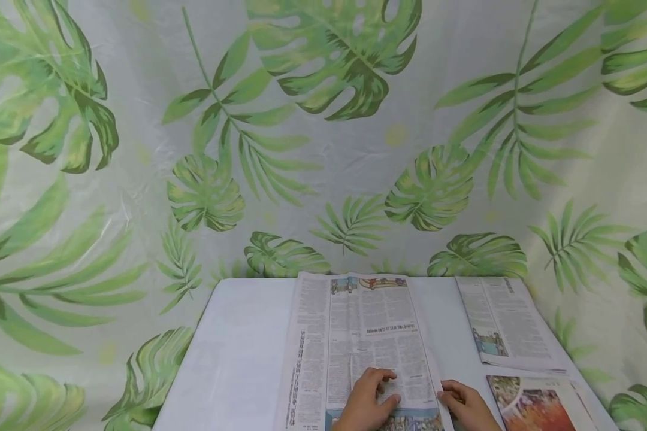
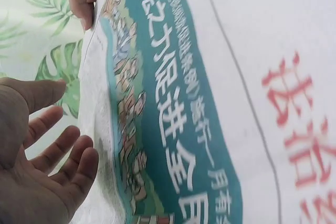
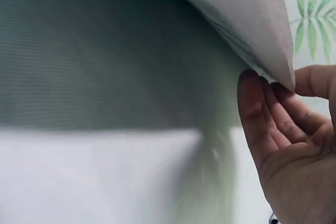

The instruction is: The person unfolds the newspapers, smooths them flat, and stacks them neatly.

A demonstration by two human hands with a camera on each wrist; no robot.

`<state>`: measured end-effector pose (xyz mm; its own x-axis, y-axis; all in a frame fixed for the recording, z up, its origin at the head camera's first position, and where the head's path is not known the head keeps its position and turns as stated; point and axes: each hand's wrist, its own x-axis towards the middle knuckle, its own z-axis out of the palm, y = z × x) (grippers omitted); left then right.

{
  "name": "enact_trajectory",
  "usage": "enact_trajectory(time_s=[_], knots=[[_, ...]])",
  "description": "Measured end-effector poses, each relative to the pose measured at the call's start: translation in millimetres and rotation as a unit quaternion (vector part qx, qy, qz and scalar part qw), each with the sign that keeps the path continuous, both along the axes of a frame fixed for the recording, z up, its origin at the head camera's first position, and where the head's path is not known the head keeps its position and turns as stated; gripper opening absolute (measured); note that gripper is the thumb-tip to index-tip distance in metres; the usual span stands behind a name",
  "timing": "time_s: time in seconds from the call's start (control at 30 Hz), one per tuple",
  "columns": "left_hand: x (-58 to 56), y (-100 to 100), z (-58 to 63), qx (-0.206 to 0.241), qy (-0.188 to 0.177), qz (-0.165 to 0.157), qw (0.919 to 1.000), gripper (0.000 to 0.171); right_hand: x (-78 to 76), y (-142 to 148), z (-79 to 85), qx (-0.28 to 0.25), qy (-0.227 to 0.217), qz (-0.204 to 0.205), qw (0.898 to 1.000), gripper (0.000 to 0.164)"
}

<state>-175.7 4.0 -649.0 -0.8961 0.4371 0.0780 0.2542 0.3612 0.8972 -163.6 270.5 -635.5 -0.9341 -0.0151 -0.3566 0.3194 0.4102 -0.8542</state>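
Left hand [image 1: 368, 402] over newspaper [image 1: 377, 338], fingers loose | right hand [image 1: 468, 407] pinches it at right, apparently to hold that side raised

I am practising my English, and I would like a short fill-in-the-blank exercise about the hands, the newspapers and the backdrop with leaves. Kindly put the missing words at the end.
1. The edge of the larger newspaper is pinched by the person's ____ hand.
2. Seen from the person, the larger newspaper lies to the ____ of the smaller newspaper.
3. The leaves printed on the backdrop are coloured ____.
4. The colour of the tabletop is ____.

Missing words: right; left; green; white.
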Motion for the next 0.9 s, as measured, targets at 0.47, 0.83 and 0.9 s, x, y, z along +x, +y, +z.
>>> enact_trajectory(time_s=[0.47,0.83,0.9], knots=[[12.1,28.2,-0.1,0.032,-0.056,-0.077,0.9949,0.031,25.8,-2.3,-16.4,-0.026,-0.03,-0.05,0.998,0.054],[21.6,45.1,-9.4,0.08,-0.096,-0.076,0.9893,0.023,31.7,-28.7,-17.3,-0.018,0.011,-0.145,0.989,0.039],[21.9,45.0,-9.8,0.083,-0.102,-0.074,0.9886,0.026,33.1,-32.2,-16.6,-0.03,0.011,-0.15,0.988,0.033]])
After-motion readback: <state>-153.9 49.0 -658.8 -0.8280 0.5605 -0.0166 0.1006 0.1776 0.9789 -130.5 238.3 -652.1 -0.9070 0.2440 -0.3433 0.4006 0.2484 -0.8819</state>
